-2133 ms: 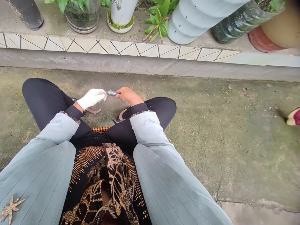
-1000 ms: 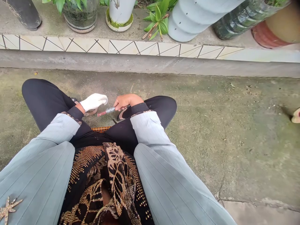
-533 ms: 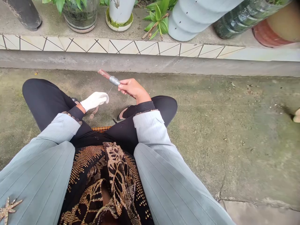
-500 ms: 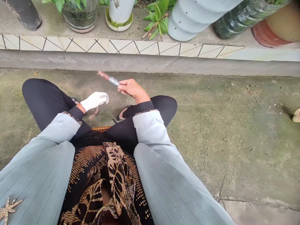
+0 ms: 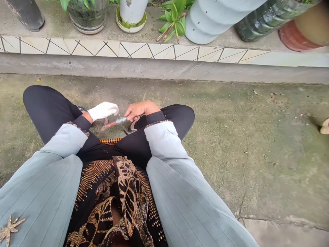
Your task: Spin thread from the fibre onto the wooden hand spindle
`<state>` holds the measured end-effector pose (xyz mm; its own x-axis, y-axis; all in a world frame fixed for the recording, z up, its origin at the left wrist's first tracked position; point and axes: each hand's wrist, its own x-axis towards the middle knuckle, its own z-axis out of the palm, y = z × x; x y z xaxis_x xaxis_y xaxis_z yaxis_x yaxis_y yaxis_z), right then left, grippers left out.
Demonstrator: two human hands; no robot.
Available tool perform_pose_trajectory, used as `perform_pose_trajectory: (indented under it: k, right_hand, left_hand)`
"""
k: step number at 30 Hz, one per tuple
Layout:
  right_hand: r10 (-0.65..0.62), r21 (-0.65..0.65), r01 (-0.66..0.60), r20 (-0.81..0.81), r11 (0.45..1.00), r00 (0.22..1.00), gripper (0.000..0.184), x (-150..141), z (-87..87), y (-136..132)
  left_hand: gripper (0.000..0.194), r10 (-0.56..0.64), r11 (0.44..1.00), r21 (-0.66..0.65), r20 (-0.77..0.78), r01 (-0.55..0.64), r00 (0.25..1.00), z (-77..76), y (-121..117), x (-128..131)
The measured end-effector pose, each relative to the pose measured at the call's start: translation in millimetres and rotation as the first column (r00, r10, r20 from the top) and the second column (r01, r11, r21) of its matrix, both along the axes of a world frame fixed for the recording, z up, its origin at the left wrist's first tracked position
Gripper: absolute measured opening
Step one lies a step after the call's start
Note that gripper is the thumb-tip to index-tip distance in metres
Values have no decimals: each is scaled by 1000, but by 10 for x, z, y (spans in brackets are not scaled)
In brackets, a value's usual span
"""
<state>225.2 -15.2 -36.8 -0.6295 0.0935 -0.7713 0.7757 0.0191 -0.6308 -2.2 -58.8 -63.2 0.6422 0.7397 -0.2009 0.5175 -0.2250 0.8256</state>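
My right hand (image 5: 137, 110) is closed around one end of a reddish stick wound with silver wire (image 5: 120, 120). The bare end of the stick slants down and left, below my other hand. A white glove covers my left hand (image 5: 104, 110), whose fingers are curled and pressed together. From the winding a thin strand runs up to the fingertips of the glove. Just under the glove shows a pinkish curved piece (image 5: 106, 120), mostly hidden. What the gloved fingers grip is too small to make out.
My bent legs in black trousers (image 5: 48, 109) frame both hands over the concrete floor (image 5: 231, 137). Ahead runs a low tiled ledge (image 5: 161, 51) with a white pot (image 5: 131, 12), a grey ribbed pot (image 5: 205, 20) and other planters. Part of a foot (image 5: 325, 127) shows at the right edge.
My right hand has come down and slightly left. The wire-wound stick has swung from pointing up-left to pointing down-left, below my left hand, which has hardly moved.
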Motion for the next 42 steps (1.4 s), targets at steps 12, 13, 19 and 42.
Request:
perform_pose_trajectory:
  k: [12,13,19,42]
  right_hand:
    - [-714,-171,875,-657,453,242,39,58,108,42]
    - [-726,-124,900,-641,418,249,36,42,63,61]
    - [-668,537,689,-280,487,690,12,-54,-166,112]
    - [-361,-31,406,-520,914,774,48,83,285,-51]
  left_hand:
    - [41,291,909,-394,375,-132,880,-46,-29,-20]
    - [40,268,910,-400,376,-106,887,-40,-33,-10]
    - [35,171,925,-378,363,-23,916,-15,-23,-1]
    - [36,334,921,-307,299,-241,894,29,28,-4]
